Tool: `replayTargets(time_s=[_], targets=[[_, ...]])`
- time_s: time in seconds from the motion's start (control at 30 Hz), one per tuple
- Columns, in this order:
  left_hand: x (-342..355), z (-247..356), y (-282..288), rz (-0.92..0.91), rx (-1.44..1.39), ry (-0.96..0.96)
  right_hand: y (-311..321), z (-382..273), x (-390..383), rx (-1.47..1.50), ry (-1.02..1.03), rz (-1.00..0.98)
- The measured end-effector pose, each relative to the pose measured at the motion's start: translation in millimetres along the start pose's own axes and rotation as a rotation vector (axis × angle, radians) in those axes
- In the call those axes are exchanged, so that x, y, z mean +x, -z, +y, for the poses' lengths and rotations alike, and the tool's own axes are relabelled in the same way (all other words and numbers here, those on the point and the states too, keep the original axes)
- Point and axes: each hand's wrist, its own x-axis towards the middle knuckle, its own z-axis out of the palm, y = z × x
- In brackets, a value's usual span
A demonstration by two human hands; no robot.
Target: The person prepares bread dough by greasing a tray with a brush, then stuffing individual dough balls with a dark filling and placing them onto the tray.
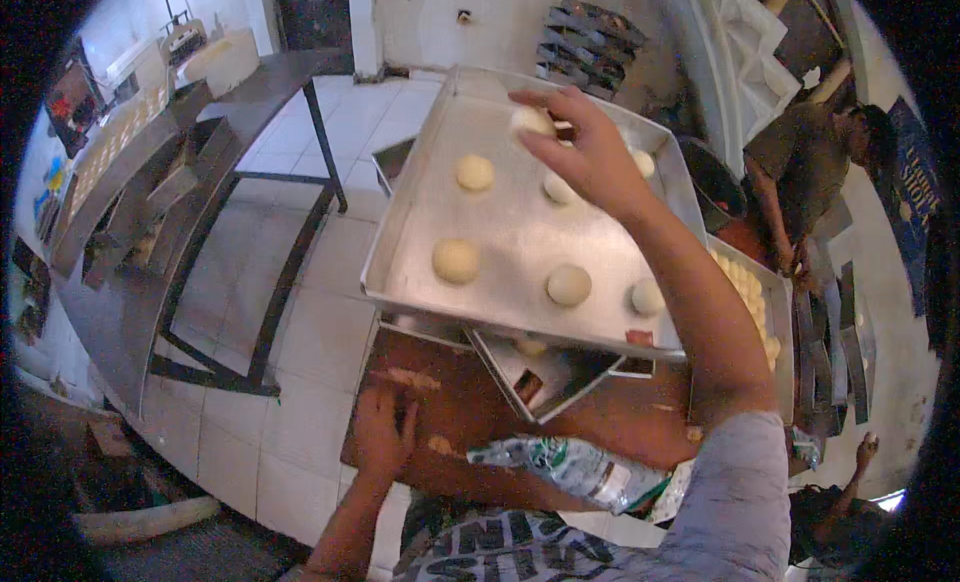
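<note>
A large metal baking tray [520,217] holds several round, pale dough balls spaced apart. Over its far part, my right hand [585,157] curls its thumb and fingers around a dough ball [533,124], which is at or just above the tray surface. Nearby on the tray are a dough ball [475,172] to the left and a larger one [456,261] at the near left. My left hand [385,427] lies low over the brown tabletop [590,427], its fingers apart and slightly blurred, with no object visible in it.
Beneath the large tray, other metal trays [540,377] sit at angles. A clear plastic bag [585,470] lies at the near edge. On the right, a tray of dough balls [740,282] stands near another person [815,162]. A metal table [110,302] is at left.
</note>
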Motion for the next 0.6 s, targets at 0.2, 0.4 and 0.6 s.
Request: replayTargets(time_s=[0.2, 0.4, 0.6], targets=[[16.6, 12.4, 13.8, -0.172, 0.019, 0.111, -65.7, 106.4, 106.0, -0.517, 0.049, 0.365], [16.5, 3.7, 10.8, -0.147, 0.025, 0.079, -122.5, 127.1, 102.6, -0.595, -0.266, -0.069], [42.5, 23.5, 14.4, -0.252, 0.022, 0.139, -84.1, 145.1, 101.3, -0.587, -0.246, -0.254]])
